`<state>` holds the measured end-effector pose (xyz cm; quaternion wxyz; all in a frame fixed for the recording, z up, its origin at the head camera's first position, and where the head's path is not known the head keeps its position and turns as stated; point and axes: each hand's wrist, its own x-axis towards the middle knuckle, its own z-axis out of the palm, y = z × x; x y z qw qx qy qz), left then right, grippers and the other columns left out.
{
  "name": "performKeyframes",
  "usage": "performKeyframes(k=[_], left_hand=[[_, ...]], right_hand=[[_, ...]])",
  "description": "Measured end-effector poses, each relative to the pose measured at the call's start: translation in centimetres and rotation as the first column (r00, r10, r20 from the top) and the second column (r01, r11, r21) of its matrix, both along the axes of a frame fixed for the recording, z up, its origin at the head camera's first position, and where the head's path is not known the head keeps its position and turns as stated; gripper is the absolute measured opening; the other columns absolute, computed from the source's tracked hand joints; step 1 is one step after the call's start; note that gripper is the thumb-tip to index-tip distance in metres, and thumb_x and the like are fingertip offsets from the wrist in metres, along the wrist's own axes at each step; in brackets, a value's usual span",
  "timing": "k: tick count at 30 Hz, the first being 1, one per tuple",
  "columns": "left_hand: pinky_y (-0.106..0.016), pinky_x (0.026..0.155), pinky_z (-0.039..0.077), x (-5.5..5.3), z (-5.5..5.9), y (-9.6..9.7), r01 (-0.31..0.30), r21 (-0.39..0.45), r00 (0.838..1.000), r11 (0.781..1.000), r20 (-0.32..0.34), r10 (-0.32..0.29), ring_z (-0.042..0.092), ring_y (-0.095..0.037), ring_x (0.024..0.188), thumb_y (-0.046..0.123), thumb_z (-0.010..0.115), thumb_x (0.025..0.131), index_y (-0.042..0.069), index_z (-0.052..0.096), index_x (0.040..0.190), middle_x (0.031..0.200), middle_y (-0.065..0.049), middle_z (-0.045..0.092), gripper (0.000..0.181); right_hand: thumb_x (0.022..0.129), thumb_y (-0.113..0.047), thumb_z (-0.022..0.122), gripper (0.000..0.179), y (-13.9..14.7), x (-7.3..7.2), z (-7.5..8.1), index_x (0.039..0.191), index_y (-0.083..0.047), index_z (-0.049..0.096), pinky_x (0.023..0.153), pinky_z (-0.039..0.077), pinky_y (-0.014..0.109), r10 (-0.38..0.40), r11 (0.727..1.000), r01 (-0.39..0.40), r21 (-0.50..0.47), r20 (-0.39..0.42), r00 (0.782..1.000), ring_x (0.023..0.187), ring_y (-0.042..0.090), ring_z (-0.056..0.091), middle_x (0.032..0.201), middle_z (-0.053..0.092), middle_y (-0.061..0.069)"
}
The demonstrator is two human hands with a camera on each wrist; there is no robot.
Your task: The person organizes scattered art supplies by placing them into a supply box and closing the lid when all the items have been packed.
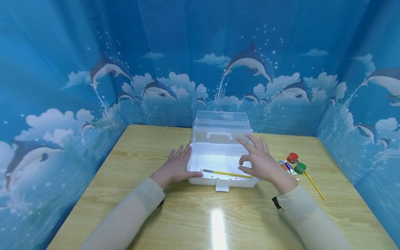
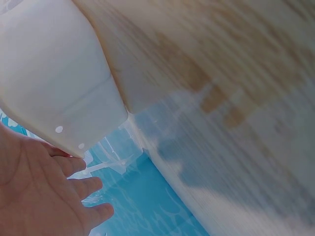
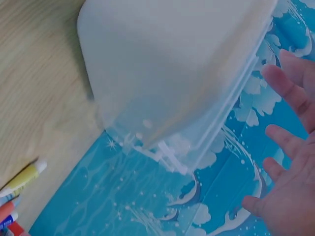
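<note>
A white plastic storage box (image 1: 206,182) stands with its clear lid (image 1: 222,119) raised at the back. Inside it, along the front wall, lies a yellow paintbrush (image 1: 231,173). My left hand (image 1: 178,165) rests against the box's left side, fingers straight, its thumb across the front left corner. In the left wrist view that thumb is hidden behind the box. Above the box's right end hovers my right hand (image 1: 259,161), thumb and forefinger bent towards each other. The right wrist view shows its fingers apart from the box, with nothing between them.
To the right on the wooden table (image 1: 131,158) are a red paint pot (image 1: 292,157), a green paint pot (image 1: 300,168), several paint tubes (image 1: 290,167) and another yellow brush (image 1: 315,185). A dolphin-patterned curtain (image 1: 175,52) surrounds the table's back and sides.
</note>
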<state>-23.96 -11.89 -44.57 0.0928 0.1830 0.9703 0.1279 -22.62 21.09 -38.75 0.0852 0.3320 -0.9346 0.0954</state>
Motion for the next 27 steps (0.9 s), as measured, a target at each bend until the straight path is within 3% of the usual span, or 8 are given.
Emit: performKeyframes(k=[12,27], left_hand=[[-0.053,0.121,-0.006,0.0,0.0,-0.1,0.006,0.002,1.000,1.000,0.004,-0.006,-0.008,-0.030,0.153,0.089,0.046,0.078,0.007,0.001,0.160,0.166,-0.006,-0.007,0.124],[-0.054,0.121,-0.005,0.2,0.4,-0.1,0.013,0.003,1.000,1.000,-0.005,-0.013,-0.005,-0.032,0.153,0.088,0.046,0.079,0.007,0.001,0.160,0.167,-0.006,-0.006,0.124]], right_hand=[[0.080,-0.026,0.086,0.012,3.2,1.2,1.4,0.079,-0.028,0.074,0.112,-0.001,0.074,-0.072,0.997,0.071,-0.017,-0.048,0.996,0.149,0.045,0.011,0.160,0.031,0.018],[0.079,-0.020,0.086,0.011,9.0,2.0,1.5,0.084,-0.020,0.076,0.107,-0.006,0.079,-0.182,0.976,0.169,-0.135,-0.085,0.980,0.148,0.048,0.013,0.153,0.039,0.025]])
